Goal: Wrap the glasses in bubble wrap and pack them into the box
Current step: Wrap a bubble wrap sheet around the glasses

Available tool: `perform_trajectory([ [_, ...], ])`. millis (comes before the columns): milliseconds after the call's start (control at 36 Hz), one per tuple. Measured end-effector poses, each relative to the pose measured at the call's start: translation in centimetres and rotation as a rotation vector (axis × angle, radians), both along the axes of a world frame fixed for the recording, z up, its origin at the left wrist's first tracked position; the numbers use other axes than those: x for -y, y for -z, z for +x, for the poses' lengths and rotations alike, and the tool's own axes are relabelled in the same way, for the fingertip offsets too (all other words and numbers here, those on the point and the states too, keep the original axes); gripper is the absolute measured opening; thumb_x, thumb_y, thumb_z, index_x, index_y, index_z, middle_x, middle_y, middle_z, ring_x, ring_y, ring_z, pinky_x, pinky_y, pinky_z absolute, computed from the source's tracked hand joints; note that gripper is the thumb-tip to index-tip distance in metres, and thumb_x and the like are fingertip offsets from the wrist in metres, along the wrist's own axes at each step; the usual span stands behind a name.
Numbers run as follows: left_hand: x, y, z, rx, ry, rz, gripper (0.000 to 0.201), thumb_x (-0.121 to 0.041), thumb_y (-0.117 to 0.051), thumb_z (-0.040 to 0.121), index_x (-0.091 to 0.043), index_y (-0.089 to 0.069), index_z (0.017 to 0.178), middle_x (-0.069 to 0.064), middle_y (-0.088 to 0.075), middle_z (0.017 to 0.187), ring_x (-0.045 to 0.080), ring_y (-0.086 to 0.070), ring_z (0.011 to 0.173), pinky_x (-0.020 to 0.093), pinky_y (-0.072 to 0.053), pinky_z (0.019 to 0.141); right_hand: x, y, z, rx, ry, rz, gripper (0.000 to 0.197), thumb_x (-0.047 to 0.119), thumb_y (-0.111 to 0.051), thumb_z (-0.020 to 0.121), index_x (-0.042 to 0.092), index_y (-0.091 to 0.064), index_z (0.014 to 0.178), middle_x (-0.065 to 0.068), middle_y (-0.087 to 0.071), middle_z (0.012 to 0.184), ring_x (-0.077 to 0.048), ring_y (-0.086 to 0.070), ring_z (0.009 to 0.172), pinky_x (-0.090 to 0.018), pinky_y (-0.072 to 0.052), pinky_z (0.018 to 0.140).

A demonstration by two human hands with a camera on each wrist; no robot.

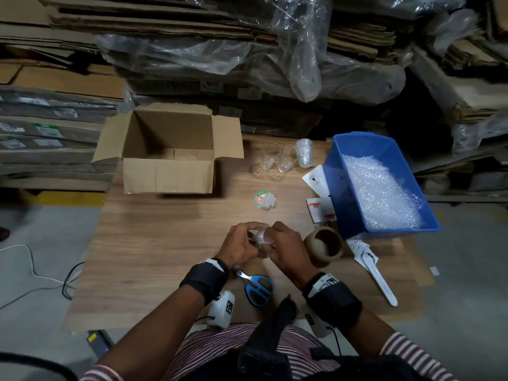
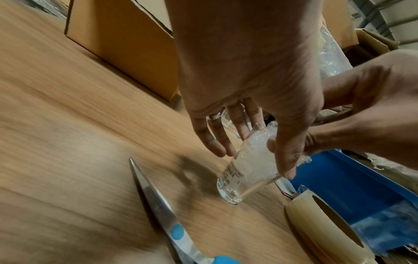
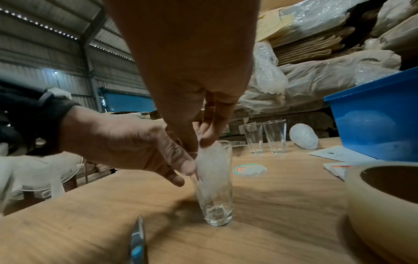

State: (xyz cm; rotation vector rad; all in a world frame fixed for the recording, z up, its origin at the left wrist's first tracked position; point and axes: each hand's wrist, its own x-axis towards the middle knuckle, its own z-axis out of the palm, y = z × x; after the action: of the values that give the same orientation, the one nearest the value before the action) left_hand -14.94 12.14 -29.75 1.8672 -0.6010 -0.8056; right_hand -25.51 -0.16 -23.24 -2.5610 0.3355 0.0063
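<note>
The glass (image 3: 214,187) stands on the desk (image 1: 165,243) near the scissors (image 1: 257,288). The left hand (image 1: 240,244) grips its side while the right hand (image 1: 286,247) pinches bubble wrap (image 3: 209,171) into its mouth: stuffing, apparently. Next comes outer wrapping. Two bare glasses (image 1: 276,159), one wrapped glass (image 1: 304,153), one empty box (image 1: 168,152).

Three bare glasses (image 1: 268,158) (image 1: 286,159) (image 1: 263,237), one wrapped glass (image 1: 304,153), one box (image 1: 169,149), one bin (image 1: 384,144), one tape roll (image 1: 325,246), one pair of scissors (image 1: 257,288).
</note>
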Motion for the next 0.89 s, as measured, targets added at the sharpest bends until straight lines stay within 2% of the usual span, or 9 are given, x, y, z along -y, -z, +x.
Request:
perform_trajectory([
  [139, -0.1, 0.0, -0.2, 0.011, -0.001, 0.010, 0.069, -0.029, -0.082, 0.046, -0.040, -0.074, 0.114, -0.015, -0.077, 0.101, 0.009, -0.074, 0.091, 0.038, -0.061, 0.086, -0.6, -1.1, 0.4, -0.013, -0.043, -0.008, 0.023, 0.023, -0.052, 0.084, 0.011, -0.072, 0.085, -0.011, -0.072, 0.092, -0.036, -0.068, 0.084, -0.036, -0.046, 0.067],
  [194, -0.2, 0.2, -0.1, 0.020, 0.000, 0.020, 0.068, -0.034, -0.080, 0.046, -0.040, -0.075, 0.114, -0.016, -0.077, 0.099, 0.009, -0.074, 0.090, 0.039, -0.062, 0.084, -0.4, -1.3, 0.5, -0.057, -0.076, -0.026, 0.022, 0.017, -0.056, 0.089, 0.014, -0.071, 0.105, -0.011, -0.073, 0.099, -0.038, -0.067, 0.091, -0.038, -0.046, 0.073],
  [250, -0.1, 0.1, -0.1, 0.022, 0.000, 0.034, 0.069, -0.039, -0.081, 0.043, -0.038, -0.075, 0.112, -0.014, -0.077, 0.096, 0.009, -0.074, 0.089, 0.039, -0.062, 0.082, 0.0, -1.3, 0.5, -0.140, -0.077, -0.016, 0.043, 0.009, -0.059, 0.089, 0.015, -0.061, 0.131, -0.012, -0.073, 0.105, -0.040, -0.064, 0.096, -0.038, -0.044, 0.076],
  [278, -0.1, 0.0, -0.1, 0.025, -0.001, 0.045, 0.070, -0.042, -0.081, 0.041, -0.037, -0.075, 0.111, -0.014, -0.077, 0.094, 0.009, -0.074, 0.088, 0.039, -0.062, 0.082, 0.4, -1.2, 0.6, -0.157, -0.059, -0.006, 0.047, 0.008, -0.059, 0.087, 0.015, -0.058, 0.133, -0.012, -0.073, 0.103, -0.040, -0.063, 0.095, -0.038, -0.042, 0.075],
  [361, 0.1, -0.1, -0.2, 0.036, -0.004, 0.080, 0.078, -0.048, -0.079, 0.037, -0.037, -0.074, 0.114, -0.014, -0.076, 0.095, 0.006, -0.073, 0.088, 0.037, -0.061, 0.083, 1.1, -0.7, 0.9, -0.161, -0.002, 0.022, 0.042, 0.018, -0.057, 0.077, 0.016, -0.060, 0.118, -0.010, -0.073, 0.091, -0.040, -0.065, 0.091, -0.037, -0.047, 0.073],
  [444, 0.1, -0.2, -0.3, 0.045, -0.006, 0.095, 0.083, -0.050, -0.079, 0.037, -0.035, -0.073, 0.118, -0.015, -0.075, 0.096, 0.007, -0.072, 0.087, 0.036, -0.060, 0.084, 1.2, -0.5, 1.9, -0.182, 0.025, -0.034, 0.039, 0.020, -0.064, 0.078, 0.020, -0.053, 0.115, -0.009, -0.068, 0.087, -0.040, -0.064, 0.089, -0.039, -0.048, 0.071],
  [583, 0.2, -0.3, -0.4, 0.045, -0.002, 0.096, 0.075, -0.045, -0.080, 0.039, -0.041, -0.073, 0.113, -0.016, -0.076, 0.093, 0.009, -0.072, 0.086, 0.037, -0.061, 0.082, 1.5, 0.3, 2.9, -0.237, 0.079, -0.153, 0.064, 0.035, -0.081, 0.071, 0.018, -0.047, 0.122, -0.007, -0.068, 0.100, -0.034, -0.061, 0.100, -0.041, -0.051, 0.076],
  [722, 0.2, -0.1, -0.5, 0.051, -0.001, 0.074, 0.061, -0.032, -0.080, 0.044, -0.056, -0.068, 0.099, -0.006, -0.078, 0.089, 0.014, -0.073, 0.082, 0.039, -0.061, 0.079, 1.4, 1.8, 2.8, -0.220, 0.179, -0.172, 0.071, 0.046, -0.078, 0.076, 0.015, -0.045, 0.131, -0.008, -0.060, 0.114, -0.036, -0.059, 0.108, -0.041, -0.046, 0.080],
  [889, 0.1, -0.1, -0.4, 0.044, 0.001, 0.081, 0.071, -0.036, -0.083, 0.044, -0.040, -0.073, 0.114, -0.011, -0.077, 0.092, 0.008, -0.073, 0.085, 0.039, -0.061, 0.082, 2.0, 2.4, 2.4, -0.185, 0.250, 0.031, 0.054, 0.043, -0.085, 0.072, 0.016, -0.058, 0.110, -0.006, -0.066, 0.100, -0.031, -0.064, 0.093, -0.032, -0.037, 0.069],
])
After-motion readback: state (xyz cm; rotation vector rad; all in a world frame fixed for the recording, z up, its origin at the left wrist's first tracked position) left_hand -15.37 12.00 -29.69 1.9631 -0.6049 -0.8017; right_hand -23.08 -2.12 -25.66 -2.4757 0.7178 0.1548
